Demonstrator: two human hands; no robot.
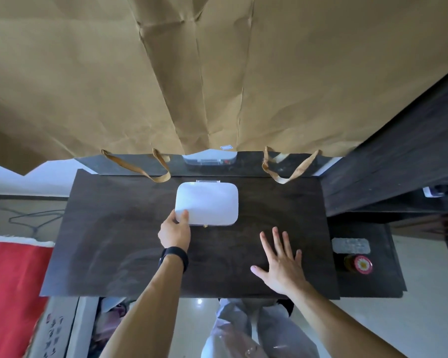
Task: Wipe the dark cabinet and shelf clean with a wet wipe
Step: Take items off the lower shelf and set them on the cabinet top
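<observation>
Lying at the far left, a red cloth with a pale fringed edge covers the floor, and a thin dark cable loops over the tiles beyond it. The dark cabinet fills the middle of the view, its flat top showing faint smears across the wood grain. Crumpled brown paper bags hang over its far edge, and 2 flat paper handles, 1 on the left and 1 on the right, droop onto the top.

The left hand, with a black wristband behind it, grips the near left corner of a white box. The thumb lies on the lid and the fingers curl round the box's left edge. The box sits flat on the cabinet top, left of centre and toward the back, with a clear latch on its far side.

To the right of the box, the right hand lies palm down on the bare top, its fingers straight and spread apart, holding nothing.

Further right, a lower dark shelf adjoins the cabinet's right side. On it lie a silver blister pack and, just in front of that, a brown bottle with a red patterned cap. A tall dark panel rises behind the shelf at the right edge
</observation>
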